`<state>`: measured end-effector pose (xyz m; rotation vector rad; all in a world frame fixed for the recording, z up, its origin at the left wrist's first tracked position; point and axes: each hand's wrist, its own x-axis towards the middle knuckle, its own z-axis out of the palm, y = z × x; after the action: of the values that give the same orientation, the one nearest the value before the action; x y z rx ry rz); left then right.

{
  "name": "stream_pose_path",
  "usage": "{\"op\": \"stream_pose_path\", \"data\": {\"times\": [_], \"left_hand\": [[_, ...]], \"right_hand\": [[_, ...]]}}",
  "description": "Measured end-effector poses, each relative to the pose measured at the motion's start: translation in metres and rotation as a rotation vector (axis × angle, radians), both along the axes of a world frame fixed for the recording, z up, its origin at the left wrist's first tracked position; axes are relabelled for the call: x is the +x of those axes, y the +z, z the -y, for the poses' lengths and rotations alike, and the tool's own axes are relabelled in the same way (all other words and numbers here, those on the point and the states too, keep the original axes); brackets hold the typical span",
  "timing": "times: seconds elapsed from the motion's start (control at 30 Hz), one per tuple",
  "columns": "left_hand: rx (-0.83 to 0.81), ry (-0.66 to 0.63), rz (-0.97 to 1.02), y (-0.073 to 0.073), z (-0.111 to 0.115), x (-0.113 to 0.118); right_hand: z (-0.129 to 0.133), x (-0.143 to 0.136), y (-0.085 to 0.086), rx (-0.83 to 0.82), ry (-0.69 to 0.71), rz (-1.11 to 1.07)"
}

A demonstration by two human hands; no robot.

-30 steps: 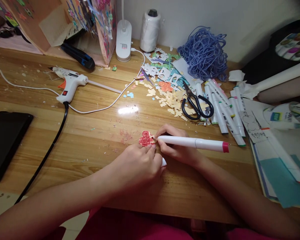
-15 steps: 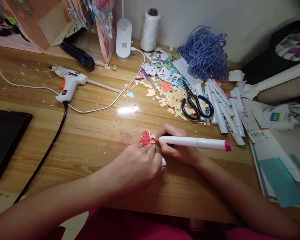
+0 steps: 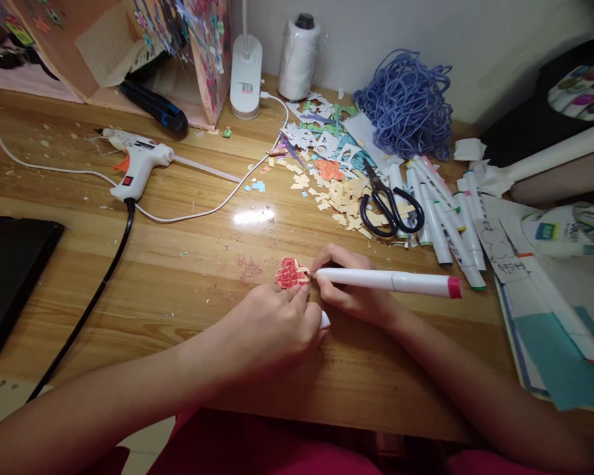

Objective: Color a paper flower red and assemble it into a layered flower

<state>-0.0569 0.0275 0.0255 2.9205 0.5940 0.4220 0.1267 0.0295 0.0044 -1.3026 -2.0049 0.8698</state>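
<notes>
A small red flower cutout [image 3: 290, 274] with pale edges lies flat on the table [image 3: 198, 254], in front of the person. The left hand [image 3: 282, 316] rests at its near edge, fingertips touching it, while the same hand's grip is curled around a white cap [image 3: 325, 320] that pokes out beside the fingers. The right hand [image 3: 349, 284] has a narrow grip, pinching a white marker [image 3: 389, 280] near its tip; the tip meets the flower's right side, and the pink-red end points off to the right.

Red specks dot the wood just left of the flower. Farther back are paper scraps [image 3: 344, 198], with an orange flower [image 3: 329, 169] among them, and black-handled scissors [image 3: 379, 188] beside a heap of other markers [image 3: 439, 231]. Behind these sit a tangle of blue cord [image 3: 406, 109] and a white spool of thread [image 3: 299, 63]. A glue gun [image 3: 146, 165] lies on the left side, with a dark phone [image 3: 17, 284] nearer the person. Teal paper [image 3: 554, 356] lies at the far right.
</notes>
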Motion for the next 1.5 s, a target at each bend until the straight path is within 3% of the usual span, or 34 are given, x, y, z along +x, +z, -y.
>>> {"op": "stream_pose_path", "data": {"times": [0.5,1.5], "left_hand": [[0.009,-0.004,0.007,0.0012,-0.0020,-0.0001],[0.025,-0.018,-0.019,0.0042,-0.0025,0.0003]], "right_hand": [[0.0016,-0.0016,0.0009,0.079,-0.026,0.055],[0.0017,0.0020,-0.0005,0.003,-0.006,-0.009]]}}
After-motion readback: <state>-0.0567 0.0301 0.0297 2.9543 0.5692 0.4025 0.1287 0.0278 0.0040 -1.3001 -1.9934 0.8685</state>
